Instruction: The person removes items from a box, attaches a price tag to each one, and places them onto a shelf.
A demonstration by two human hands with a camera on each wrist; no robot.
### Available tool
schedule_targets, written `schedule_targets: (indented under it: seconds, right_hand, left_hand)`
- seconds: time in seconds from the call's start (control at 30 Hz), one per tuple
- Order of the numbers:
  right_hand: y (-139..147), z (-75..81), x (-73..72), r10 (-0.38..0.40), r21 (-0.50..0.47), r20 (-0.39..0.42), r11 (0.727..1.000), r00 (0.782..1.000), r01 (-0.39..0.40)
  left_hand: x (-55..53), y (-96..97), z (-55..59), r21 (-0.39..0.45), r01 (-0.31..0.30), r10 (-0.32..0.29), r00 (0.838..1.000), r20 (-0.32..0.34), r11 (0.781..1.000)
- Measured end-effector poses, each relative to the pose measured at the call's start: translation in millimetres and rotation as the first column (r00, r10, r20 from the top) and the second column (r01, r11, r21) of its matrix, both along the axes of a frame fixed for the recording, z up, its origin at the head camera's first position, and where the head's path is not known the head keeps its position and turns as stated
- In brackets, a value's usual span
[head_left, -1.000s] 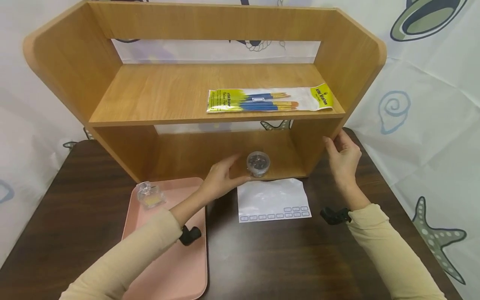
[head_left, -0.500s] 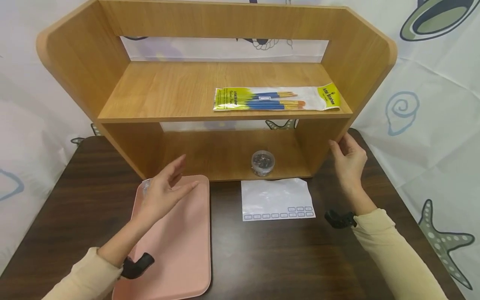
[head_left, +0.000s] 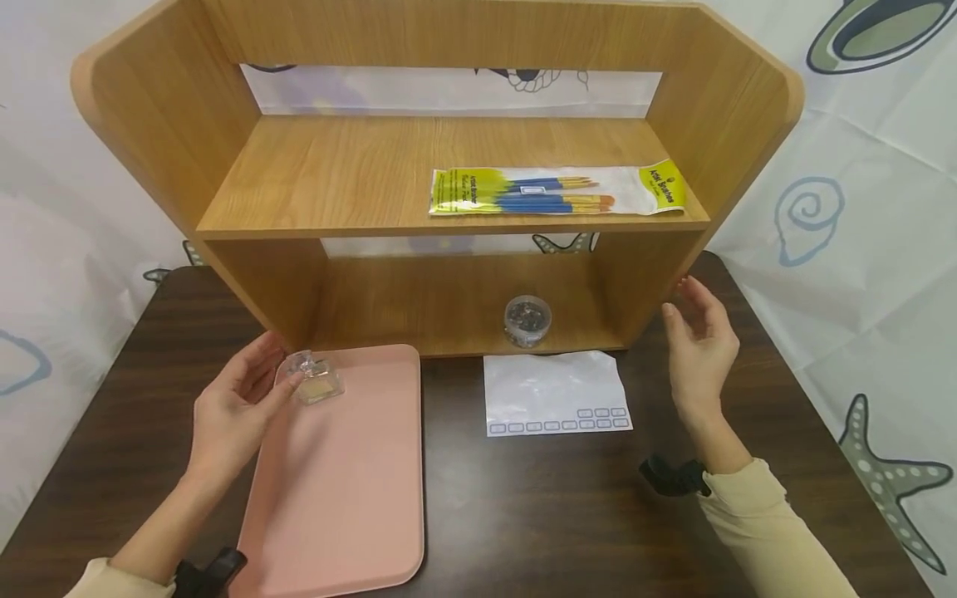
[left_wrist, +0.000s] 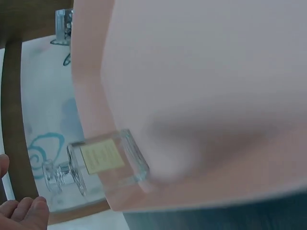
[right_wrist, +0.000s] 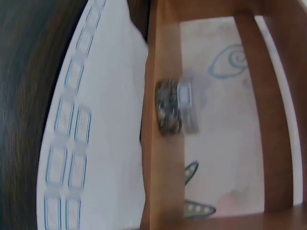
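A small clear glass perfume bottle (head_left: 320, 384) with a pale label lies at the far left corner of a pink tray (head_left: 344, 498). My left hand (head_left: 238, 399) reaches in from the left, thumb and fingers parted beside the bottle's stopper. The left wrist view shows a gap between the fingertips (left_wrist: 36, 211) and the glass stopper (left_wrist: 53, 176). My right hand (head_left: 701, 357), its fingers loosely bent, is raised next to the right side panel of the wooden shelf (head_left: 449, 231) and holds nothing.
A clear round tub (head_left: 527, 321) of dark bits stands on the lower shelf. A packet of artist brushes (head_left: 557, 190) lies on the upper shelf. In front of the shelf, a white sheet (head_left: 557, 390) with printed boxes rests on the dark table (head_left: 523, 515).
My left hand has swung left from beside the tub, across the tray, to the perfume bottle. My right hand has drawn slightly off the shelf's side panel.
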State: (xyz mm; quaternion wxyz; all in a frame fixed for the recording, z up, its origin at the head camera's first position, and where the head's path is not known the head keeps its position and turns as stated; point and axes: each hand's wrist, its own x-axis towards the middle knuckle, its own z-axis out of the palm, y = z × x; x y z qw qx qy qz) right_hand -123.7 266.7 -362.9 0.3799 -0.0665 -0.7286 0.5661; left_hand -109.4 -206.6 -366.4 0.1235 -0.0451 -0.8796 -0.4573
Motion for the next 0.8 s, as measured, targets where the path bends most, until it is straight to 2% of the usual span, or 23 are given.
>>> schedule_targets:
  seconds: [0.17,0.37,0.53,0.8]
  right_hand:
    - [-23.1,-1.4,5.6,0.081,-0.053,-0.048,0.995,0.996,-0.083]
    - [-63.2,-2.5,5.0,0.243,-0.049,-0.023,0.969,0.970,-0.243]
    - [-99.9,-7.7,0.3,0.377,-0.069,-0.012,0.924,0.926,-0.377]
    - [-151.3,-10.3,-6.5,0.533,-0.077,0.020,0.844,0.846,-0.531]
  left_hand:
    - [4.2,-8.1,-4.8,0.013,-0.059,0.059,0.998,-0.004,0.998]
    - [6.1,-20.2,-13.0,0.014,-0.078,0.077,0.995,0.061,0.997]
    - [2.3,-32.5,-20.7,0.006,-0.066,0.064,0.986,0.154,0.998]
    - [-3.0,-47.0,-29.0,-0.042,0.026,-0.015,0.969,0.245,0.999]
